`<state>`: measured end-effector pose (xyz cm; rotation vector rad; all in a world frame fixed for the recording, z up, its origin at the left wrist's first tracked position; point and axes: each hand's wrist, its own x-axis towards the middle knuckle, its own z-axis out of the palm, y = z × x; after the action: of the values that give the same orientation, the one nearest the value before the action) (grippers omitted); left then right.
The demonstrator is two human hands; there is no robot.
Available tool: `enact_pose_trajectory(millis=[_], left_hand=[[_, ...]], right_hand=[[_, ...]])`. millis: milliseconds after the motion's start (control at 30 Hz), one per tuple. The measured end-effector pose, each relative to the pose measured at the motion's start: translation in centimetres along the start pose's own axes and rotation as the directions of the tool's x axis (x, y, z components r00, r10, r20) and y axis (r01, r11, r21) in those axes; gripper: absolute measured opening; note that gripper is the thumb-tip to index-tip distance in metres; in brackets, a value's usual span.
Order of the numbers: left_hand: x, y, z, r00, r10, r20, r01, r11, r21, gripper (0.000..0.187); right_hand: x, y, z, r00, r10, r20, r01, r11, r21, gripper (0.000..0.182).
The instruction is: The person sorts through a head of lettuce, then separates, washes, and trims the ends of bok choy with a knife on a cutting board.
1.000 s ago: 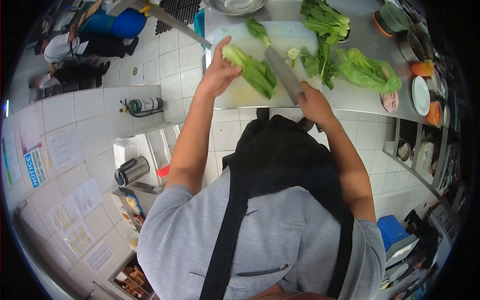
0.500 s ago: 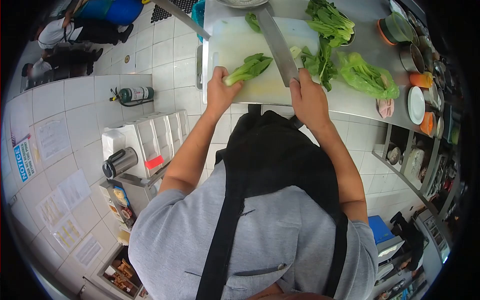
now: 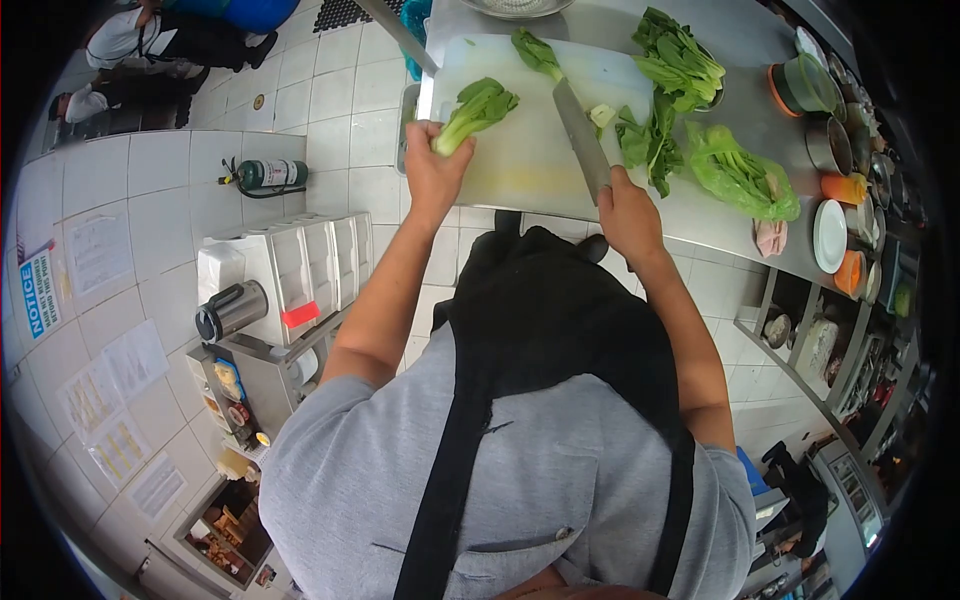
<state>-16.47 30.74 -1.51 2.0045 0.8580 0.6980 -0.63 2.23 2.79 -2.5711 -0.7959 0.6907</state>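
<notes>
My left hand [image 3: 436, 178] is closed around the pale stem end of a bok choy [image 3: 478, 112], its leaves pointing up and right over the white cutting board [image 3: 515, 185]. In my right hand [image 3: 632, 218] is the handle of a large kitchen knife [image 3: 582, 132], its blade slanting up and left above the board. By the knife's tip lies a loose bok choy leaf [image 3: 537, 53]. A small pale cut piece [image 3: 602, 116] sits just right of the blade. More leafy greens [image 3: 657, 145] rest at the board's right edge.
Greens fill a bowl [image 3: 712, 100] on the steel table. Nearby are a green plastic bag of vegetables [image 3: 740, 172], a pink cloth [image 3: 770, 237] and a white plate [image 3: 829, 236]. A metal colander [image 3: 515, 8] stands at the far edge. Other people are at upper left and lower right.
My left hand has moved the bok choy a little left and up, away from the knife. The blade appears lower and shorter in view, its tip now beside the loose leaf.
</notes>
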Motion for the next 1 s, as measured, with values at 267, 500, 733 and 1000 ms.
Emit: enact_pose_trajectory(millis=[267, 500, 733, 1000], left_hand=[[-0.8, -1.5, 0.5, 0.839, 0.401, 0.368, -0.474, 0.871, 0.13, 0.044], [-2.4, -0.1, 0.5, 0.851, 0.334, 0.406, -0.441, 0.873, 0.206, 0.046], [-2.1, 1.0, 0.3, 0.891, 0.223, 0.396, -0.332, 0.914, 0.232, 0.06], [-1.2, 3.3, 4.2, 0.908, 0.038, 0.417, -0.104, 0.985, 0.136, 0.085]], right_hand=[[-0.5, -1.9, -1.7, 0.996, -0.072, -0.06, 0.075, 0.996, 0.052, 0.026], [-0.8, -1.1, -0.3, 0.999, -0.046, 0.008, 0.046, 0.998, 0.051, 0.027], [-0.1, -2.7, -2.0, 0.993, -0.112, -0.046, 0.114, 0.992, 0.059, 0.027], [-1.1, -0.8, 0.1, 0.999, -0.044, -0.002, 0.044, 0.997, 0.056, 0.03]])
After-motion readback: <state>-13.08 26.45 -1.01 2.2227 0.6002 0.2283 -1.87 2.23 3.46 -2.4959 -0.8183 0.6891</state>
